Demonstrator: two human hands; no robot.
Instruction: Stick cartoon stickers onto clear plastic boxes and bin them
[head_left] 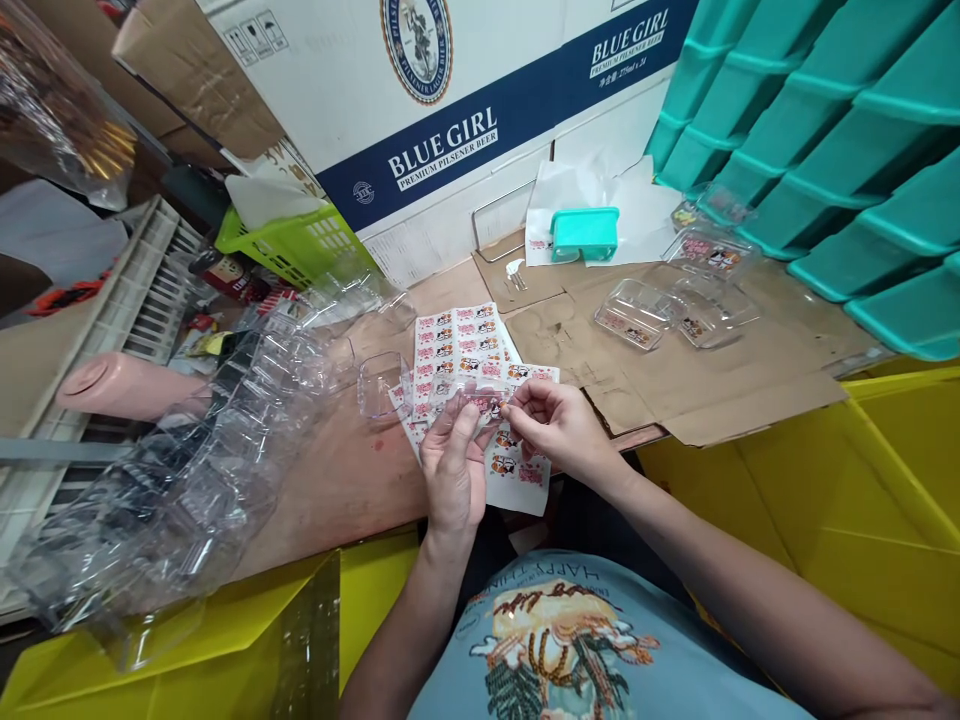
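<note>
My left hand [454, 468]: grasping one clear box [484, 386], over the sheets [459, 345].
My right hand [561, 428]: thumb and forefinger pinched on one sticker [487, 407], at its right end.
Sheets: at least two, overlapping.
Stickered boxes [634, 318]: at least three, right.
Teal tub [586, 236]: one on paper [641, 220], far.
Bottle [127, 382]: one, left.
Clear heap [214, 465]: left, too tangled to count.

Soft light; clear containers [217, 470] glinting; edges stretched.
</note>
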